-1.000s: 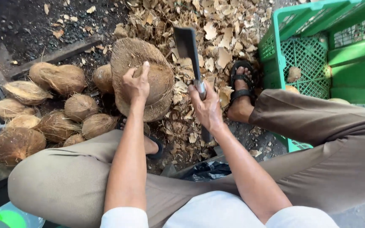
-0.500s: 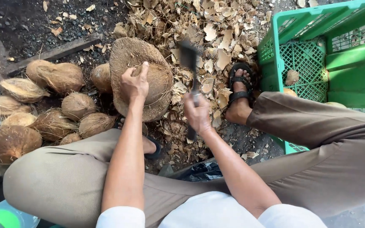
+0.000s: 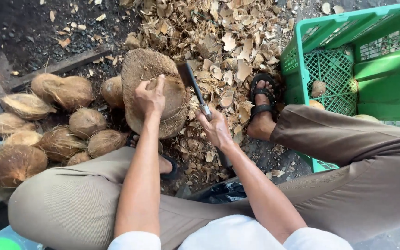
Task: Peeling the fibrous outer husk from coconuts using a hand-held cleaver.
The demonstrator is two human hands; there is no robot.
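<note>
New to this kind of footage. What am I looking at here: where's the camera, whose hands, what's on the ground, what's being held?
There is no machine here: a person is working with two bare hands. The single picture comes from a camera worn on that person's head, looking down past their knees, so the arms enter from the bottom edge.

The left hand rests on top of a large brown husked coconut standing on the ground. The right hand grips the handle of a cleaver, whose dark blade lies against the coconut's right side.

To the left sits a pile of coconuts in their fibrous husks. Ahead, the ground is covered with husk chips. On the right stands a green plastic crate. The person wears tan trousers and a black sandal.
</note>
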